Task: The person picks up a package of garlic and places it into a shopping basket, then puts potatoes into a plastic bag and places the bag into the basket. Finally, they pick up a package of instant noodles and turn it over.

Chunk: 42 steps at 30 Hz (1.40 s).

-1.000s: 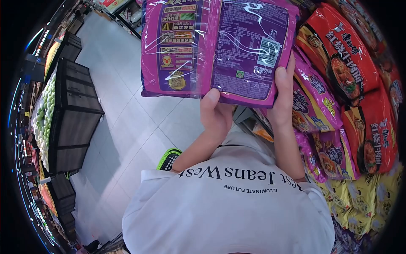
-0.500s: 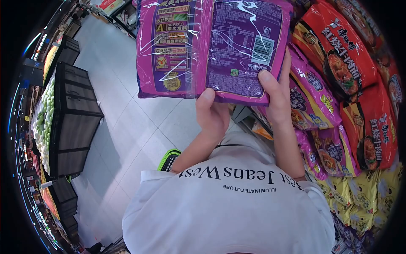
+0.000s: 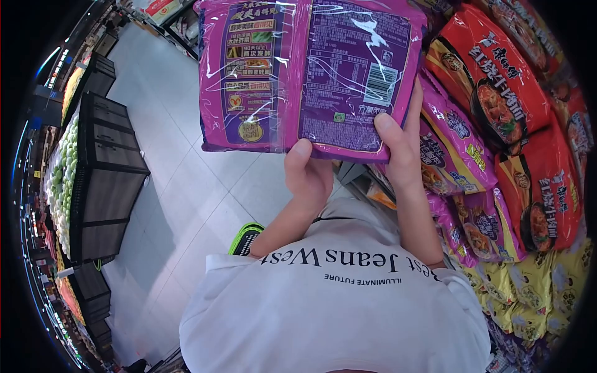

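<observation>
A purple multipack of instant noodles (image 3: 292,93), in shiny plastic with printed text, a barcode and a central seam, is held up at the top of the view with its back side facing me. My left hand (image 3: 308,171) grips the lower edge near the seam, thumb on the front and fingers behind. At the lower right corner, my right hand (image 3: 401,140) has its thumb pressed below the barcode and its fingers around the side edge. The fingers behind the pack are mostly hidden.
To the right, purple noodle packs (image 3: 454,146), red noodle packs (image 3: 488,81) and yellow packs (image 3: 528,289) are stacked on a display. Dark produce stands (image 3: 112,180) with green and white vegetables (image 3: 64,168) line the left. Between them runs a pale tiled floor (image 3: 177,149).
The purple noodle pack has come slightly lower in view, with both hands still on it. More of its upper printed text shows. The grip looks the same.
</observation>
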### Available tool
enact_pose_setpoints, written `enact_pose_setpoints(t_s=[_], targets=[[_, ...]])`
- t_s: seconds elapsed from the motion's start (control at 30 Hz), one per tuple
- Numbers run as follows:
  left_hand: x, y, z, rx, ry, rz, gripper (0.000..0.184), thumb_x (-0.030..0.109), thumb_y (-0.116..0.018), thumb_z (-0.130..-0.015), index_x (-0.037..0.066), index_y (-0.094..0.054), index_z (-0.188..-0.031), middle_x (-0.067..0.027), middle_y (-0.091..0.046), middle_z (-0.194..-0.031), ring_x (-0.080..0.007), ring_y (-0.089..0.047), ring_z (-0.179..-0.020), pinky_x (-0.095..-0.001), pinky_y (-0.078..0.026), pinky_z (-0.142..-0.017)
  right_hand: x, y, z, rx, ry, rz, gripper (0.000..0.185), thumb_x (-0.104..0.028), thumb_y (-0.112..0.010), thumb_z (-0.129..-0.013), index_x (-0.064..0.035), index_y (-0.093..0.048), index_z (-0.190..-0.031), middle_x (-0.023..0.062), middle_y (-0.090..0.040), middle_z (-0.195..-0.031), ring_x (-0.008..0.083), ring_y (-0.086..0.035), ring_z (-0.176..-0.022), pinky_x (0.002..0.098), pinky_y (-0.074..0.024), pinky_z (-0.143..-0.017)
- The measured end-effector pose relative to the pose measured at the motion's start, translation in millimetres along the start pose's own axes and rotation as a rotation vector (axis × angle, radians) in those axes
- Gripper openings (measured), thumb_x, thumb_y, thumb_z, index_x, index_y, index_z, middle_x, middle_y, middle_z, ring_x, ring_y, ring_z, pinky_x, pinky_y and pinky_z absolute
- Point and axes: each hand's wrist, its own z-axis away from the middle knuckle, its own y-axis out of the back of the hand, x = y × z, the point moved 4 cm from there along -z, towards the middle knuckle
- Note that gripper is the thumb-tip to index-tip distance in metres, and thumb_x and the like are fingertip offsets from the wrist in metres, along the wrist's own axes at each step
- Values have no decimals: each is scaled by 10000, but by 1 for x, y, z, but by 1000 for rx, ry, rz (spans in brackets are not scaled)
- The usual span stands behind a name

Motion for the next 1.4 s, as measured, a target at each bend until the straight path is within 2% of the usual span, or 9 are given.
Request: enact_pose_setpoints(t_s=[0.07,0.17,0.43,0.53,0.63,0.77,1.07,1.4], targets=[[0,-1,0,-39,-16,77,503,221,-459,-795,-4,-376,-1237,-105,-471,-1205,-199,-453,-1118,-357,-327,-958,0,0,0,3,-2,12,874,-234,-621,-757,-10,-47,-1377,176,-308,-1318,235,-381,-1176,343,-308,-981],[0,0,1,11,12,-42,540,309,-471,-782,55,-376,-1249,-80,-478,-1191,-209,-458,-1107,-375,-344,-939,0,2,1,10,-5,36,879,-240,-622,-755,-11,-45,-1377,178,-307,-1318,236,-377,-1179,345,-305,-983],[0,1,1,15,13,-29,550,295,-482,-770,47,-373,-1250,-85,-480,-1191,-210,-461,-1108,-375,-342,-945,2,1,1,5,2,18,882,-233,-623,-753,-13,-42,-1379,181,-299,-1319,237,-368,-1185,350,-295,-989],[-1,3,2,6,40,-15,566,282,-496,-751,40,-373,-1248,-96,-481,-1189,-216,-463,-1107,-377,-345,-948,1,-4,3,90,8,68,786,-266,-546,-751,-29,-128,-1372,134,-378,-1263,208,-417,-1130,334,-336,-951],[-2,4,5,12,86,7,578,268,-505,-734,30,-375,-1243,-106,-484,-1185,-224,-465,-1107,-378,-347,-951,1,0,3,21,-36,-10,886,-219,-625,-749,-35,-36,-1384,171,-312,-1307,234,-375,-1180,349,-307,-983],[-4,8,6,-54,27,101,548,176,-465,-747,-8,-343,-1249,-119,-461,-1198,-216,-452,-1119,-374,-338,-965,4,2,6,51,-42,-3,908,-232,-634,-734,-45,-31,-1387,157,-306,-1312,232,-374,-1184,350,-320,-978],[-8,13,8,-67,2,137,542,177,-471,-733,-12,-367,-1229,-117,-465,-1196,-221,-452,-1122,-376,-335,-970,8,3,11,44,-15,29,947,-260,-649,-719,-36,-14,-1385,158,-297,-1302,233,-372,-1177,355,-313,-976],[-10,15,9,-203,-42,178,568,212,-463,-726,-25,-364,-1233,-132,-473,-1201,-241,-465,-1122,-383,-354,-964,8,0,16,28,17,44,969,-249,-652,-703,-43,5,-1385,155,-301,-1292,227,-370,-1173,357,-313,-970]])
